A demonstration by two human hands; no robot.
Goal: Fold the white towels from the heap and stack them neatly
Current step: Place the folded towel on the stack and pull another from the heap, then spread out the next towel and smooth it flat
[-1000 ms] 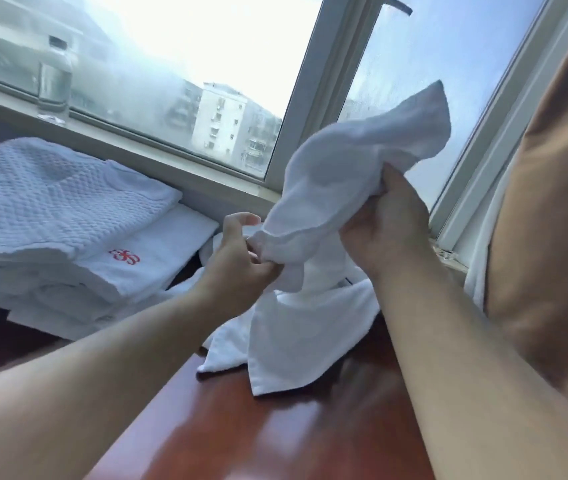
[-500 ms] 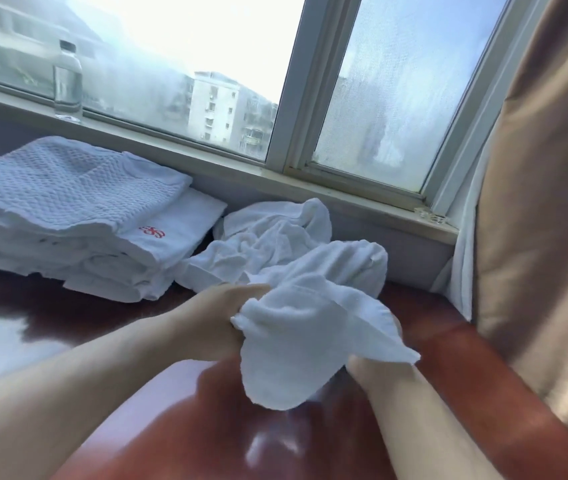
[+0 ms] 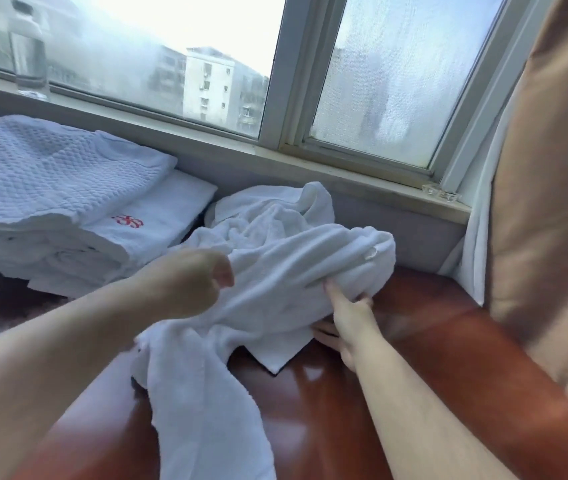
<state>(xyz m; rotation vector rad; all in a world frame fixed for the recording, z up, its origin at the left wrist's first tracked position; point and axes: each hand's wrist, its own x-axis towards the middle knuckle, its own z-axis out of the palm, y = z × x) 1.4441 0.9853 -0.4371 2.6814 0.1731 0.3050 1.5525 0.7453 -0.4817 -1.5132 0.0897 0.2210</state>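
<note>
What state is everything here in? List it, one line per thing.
held towel, unfolded, bunched between both hands
heap, crumpled, unfolded
stack, folded, piled
bottle, upright
left hand, curled, gripping held towel
right hand, pinching held towel

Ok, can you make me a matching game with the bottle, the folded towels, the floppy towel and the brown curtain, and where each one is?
Things:
1. water bottle
2. folded towel stack
3. loose towel
4. brown curtain

Places:
A. far right of the view
B. held by the left hand and right hand
C. on the windowsill
D. on the table, at the left

Pairs: 1-C, 2-D, 3-B, 4-A.
</note>
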